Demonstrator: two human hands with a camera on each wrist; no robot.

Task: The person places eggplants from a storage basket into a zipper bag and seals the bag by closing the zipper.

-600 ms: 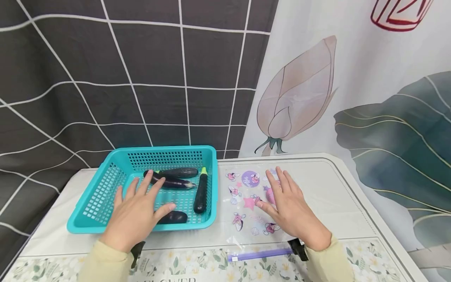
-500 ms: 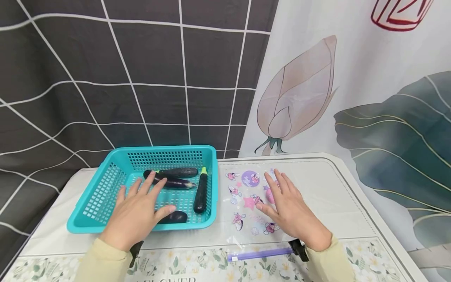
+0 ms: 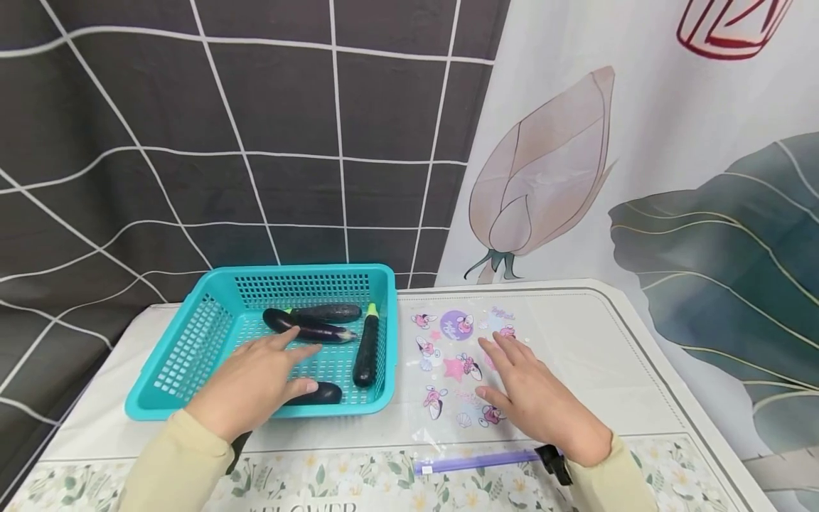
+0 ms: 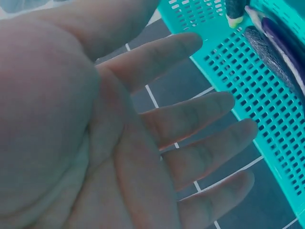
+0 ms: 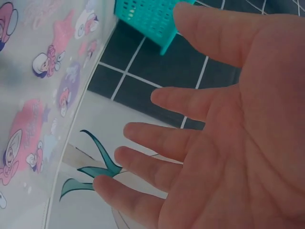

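Note:
My left hand (image 3: 252, 384) hovers over the front left of a turquoise plastic basket (image 3: 387, 334), its fingers extended and holding nothing. Inside the basket lies a glossy purple eggplant (image 3: 307, 328), with a dark zucchini (image 3: 329, 313) just behind it. Another zucchini (image 3: 367, 348), with a bright green stem end, lies along the right wall. A dark rounded vegetable (image 3: 326, 393) near the front wall is partly hidden by my left thumb. My right hand (image 3: 540, 398), palm down and fingers extended, is above a clear zip bag (image 3: 441, 427) with pink and purple cartoon prints, and grips nothing.
A purple slider strip (image 3: 473, 462) closes off the bag's near edge. The white tabletop (image 3: 595, 341) has a floral band (image 3: 358, 480) along the front. Behind stand a dark gridded curtain (image 3: 288, 192) and a white one with a flower print (image 3: 537, 171).
Both hands have drawn slightly back toward the person, and the left fingers reach less far over the eggplant. The view has shifted slightly; the basket, vegetables and bag lie as before.

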